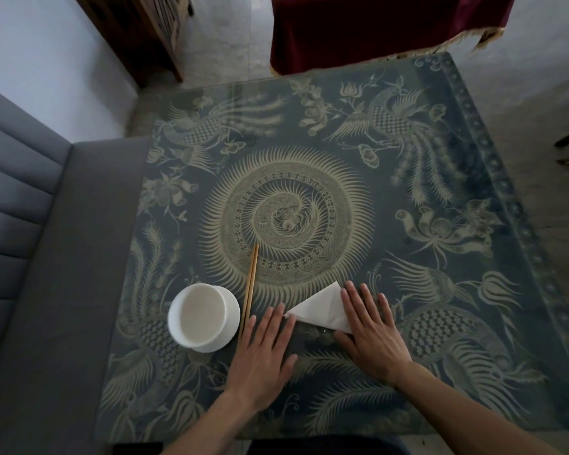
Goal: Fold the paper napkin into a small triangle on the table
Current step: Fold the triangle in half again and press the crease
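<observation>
A white paper napkin (pixel 319 308) lies folded in a triangle on the patterned blue table (pixel 309 159), near the front edge. My right hand (pixel 373 333) rests flat with fingers spread, covering the napkin's right part. My left hand (pixel 263 353) lies flat on the table just left of the napkin, its fingertips touching the napkin's left corner. Neither hand grips anything.
A white bowl (pixel 204 318) stands at the front left, with a pair of wooden chopsticks (pixel 251 287) lying beside it, right next to my left hand. A grey bench (pixel 30 257) runs along the left. A dark red cloth (pixel 375 27) hangs beyond the far edge.
</observation>
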### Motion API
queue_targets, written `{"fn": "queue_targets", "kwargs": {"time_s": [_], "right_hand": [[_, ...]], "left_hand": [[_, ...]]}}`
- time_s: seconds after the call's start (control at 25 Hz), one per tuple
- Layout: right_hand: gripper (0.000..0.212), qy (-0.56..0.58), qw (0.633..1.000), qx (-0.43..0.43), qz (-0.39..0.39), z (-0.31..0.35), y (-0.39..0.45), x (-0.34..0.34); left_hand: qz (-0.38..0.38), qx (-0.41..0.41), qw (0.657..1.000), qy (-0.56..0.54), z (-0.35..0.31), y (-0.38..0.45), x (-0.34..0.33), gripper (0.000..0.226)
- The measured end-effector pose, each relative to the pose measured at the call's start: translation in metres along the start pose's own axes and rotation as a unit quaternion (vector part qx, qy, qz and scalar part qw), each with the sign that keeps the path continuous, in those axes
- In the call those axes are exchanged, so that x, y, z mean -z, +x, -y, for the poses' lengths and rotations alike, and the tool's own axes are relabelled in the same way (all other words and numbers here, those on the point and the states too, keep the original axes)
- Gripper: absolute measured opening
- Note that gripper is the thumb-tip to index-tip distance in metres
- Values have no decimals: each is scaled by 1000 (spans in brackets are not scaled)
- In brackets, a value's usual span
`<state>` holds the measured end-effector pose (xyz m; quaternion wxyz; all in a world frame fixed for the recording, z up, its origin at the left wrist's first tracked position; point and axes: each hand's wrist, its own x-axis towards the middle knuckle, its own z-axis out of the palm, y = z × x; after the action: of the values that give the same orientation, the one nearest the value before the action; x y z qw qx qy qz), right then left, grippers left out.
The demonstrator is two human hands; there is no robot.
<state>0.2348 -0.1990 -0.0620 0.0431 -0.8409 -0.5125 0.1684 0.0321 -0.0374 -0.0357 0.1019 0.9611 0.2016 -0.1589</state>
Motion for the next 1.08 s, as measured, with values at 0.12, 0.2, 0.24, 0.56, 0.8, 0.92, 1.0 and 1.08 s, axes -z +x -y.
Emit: {"fn": "queue_targets", "kwargs": {"time_s": [0.12,0.2,0.24,0.56,0.8,0.92,1.0,1.08], "right_hand": [[83,23,999,20,-24,3,1,5],[82,20,999,18,-26,4,2,8],[80,14,999,16,-25,3,3,9],[72,-37,999,29,10,13,14,1],[75,-26,999,22,4,6,6,0],[74,-34,999,13,1,-8,-17,-3],[71,-38,999,-6,-7,-17,-36,-5],[69,-43,998,-30,-17,-21,-50,-5]], "left_hand": [[-20,-34,999,-14,-9,27,11,67],[-19,-63,998,-17,-16,48,17,65],[-16,-74,997,-13,-18,58,18,65],[32,-119,992,4,-23,74,0,72],[23,-123,992,9,-22,74,-6,73],[25,-124,992,3,-21,74,-7,73],[26,-124,992,3,-21,73,-7,72],[26,-125,992,1,-22,73,-6,71]]}}
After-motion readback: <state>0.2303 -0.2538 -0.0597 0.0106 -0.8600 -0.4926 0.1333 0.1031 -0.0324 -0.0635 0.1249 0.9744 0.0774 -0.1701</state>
